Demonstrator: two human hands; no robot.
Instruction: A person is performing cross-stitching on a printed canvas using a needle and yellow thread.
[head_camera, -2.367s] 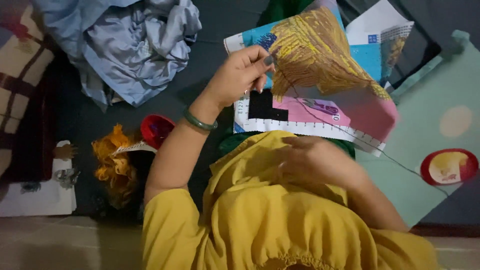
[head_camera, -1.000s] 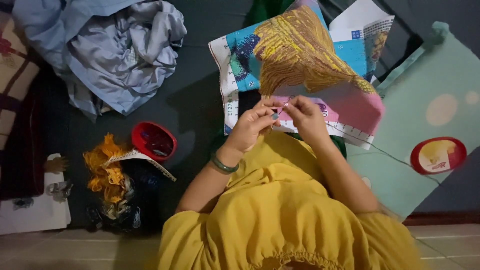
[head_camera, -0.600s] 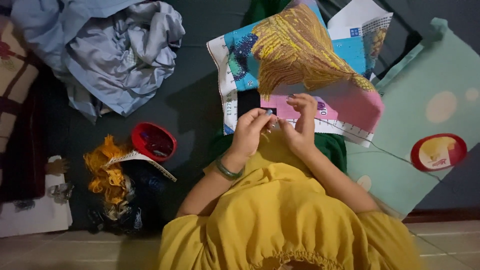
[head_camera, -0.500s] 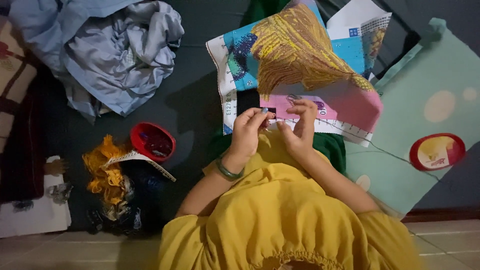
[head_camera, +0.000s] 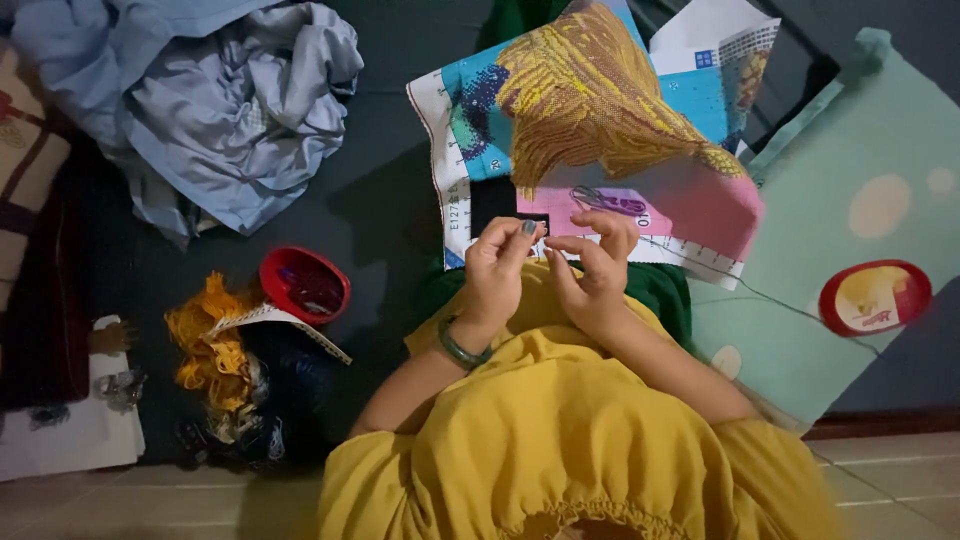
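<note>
A cross-stitch cloth (head_camera: 600, 110) with a yellow-brown stitched patch, blue and pink areas lies on my lap, above my yellow garment. Both hands meet at its lower edge. My left hand (head_camera: 497, 268), with a green bangle on the wrist, pinches thumb and forefinger together. My right hand (head_camera: 597, 268) pinches its fingertips just beside them. A thin thread (head_camera: 770, 295) runs from my right fingers off to the right. Whatever small thing sits between the fingertips is too small to make out.
A heap of grey-blue clothes (head_camera: 230, 110) lies top left. A red bowl (head_camera: 304, 284) and a tangle of yellow-orange threads (head_camera: 205, 345) sit at my left. A teal cushion (head_camera: 860, 180) with a red round lid (head_camera: 874, 297) lies right. A printed pattern sheet (head_camera: 715, 45) pokes out behind the cloth.
My left hand came down off the cloth and joined my right hand at the cloth's lower edge. Over the last half second the pinched fingertips barely moved.
</note>
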